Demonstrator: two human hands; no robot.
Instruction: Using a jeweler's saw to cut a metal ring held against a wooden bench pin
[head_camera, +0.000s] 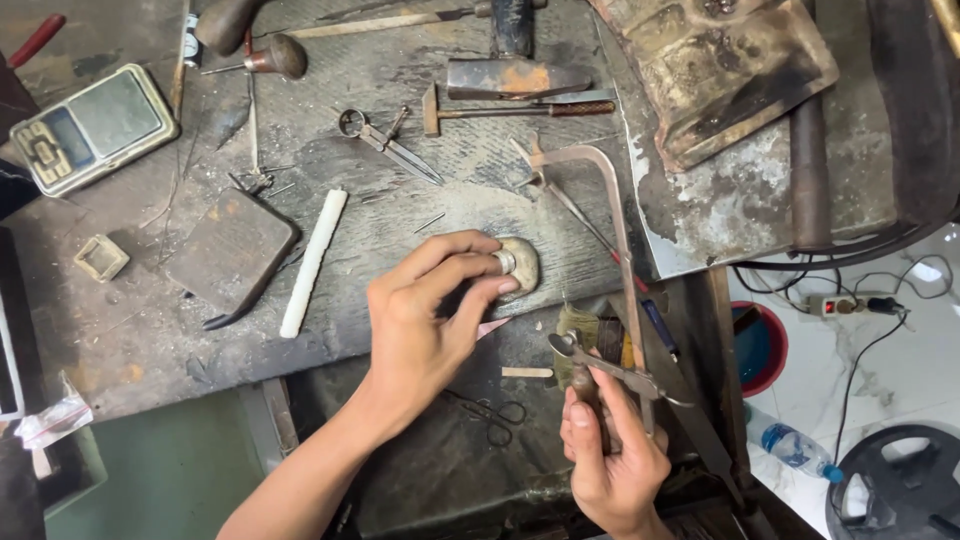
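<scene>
Head view, left hand (425, 320): fingers curled narrow, thumb and forefinger pinching a small silver ring (506, 262) against a rounded pale block (522, 266) near the bench's front edge.
Head view, right hand (610, 460): closed around the handle of a jeweller's saw (610, 290), whose frame rose up and away from the ring, just right of the block.
Bench (400, 200): worn dark wood, scratched.
Nearby: white stick (313, 262) lay left of the hand; dividers (385, 140) and a small hammer (510, 110) lay further back.
Far left: pocket scale (90, 125).
</scene>
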